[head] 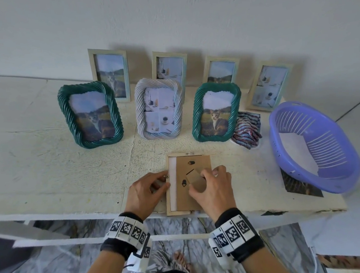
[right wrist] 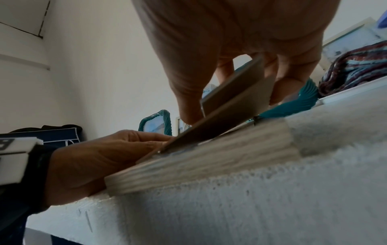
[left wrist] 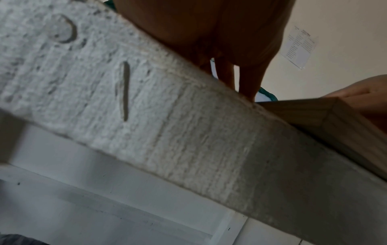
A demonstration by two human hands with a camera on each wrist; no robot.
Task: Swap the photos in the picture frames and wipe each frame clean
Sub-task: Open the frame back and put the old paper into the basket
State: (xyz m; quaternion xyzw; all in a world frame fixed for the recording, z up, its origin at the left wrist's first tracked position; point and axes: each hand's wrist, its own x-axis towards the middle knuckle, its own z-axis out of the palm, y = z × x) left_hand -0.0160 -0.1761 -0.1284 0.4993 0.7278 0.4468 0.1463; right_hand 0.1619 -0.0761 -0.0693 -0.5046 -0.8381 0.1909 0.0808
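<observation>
Both hands at table edge (head: 51, 213), right fingers (head: 207, 173) pinching backing board (head: 196, 179), left fingers (head: 156, 181) gripping frame (head: 169, 206)

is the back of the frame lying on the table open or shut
Open: the brown backing board sits lifted and skewed off the face-down frame, pinched by the right hand.

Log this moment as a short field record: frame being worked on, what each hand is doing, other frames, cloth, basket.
frame in work: pale wooden frame face down at the table's front edge, brown backing board partly out
left hand: holds the frame's left edge
right hand: pinches the backing's fold-out stand
standing frames: seven, behind
cloth: striped, bunched beside the right green frame
basket: purple, right
</observation>
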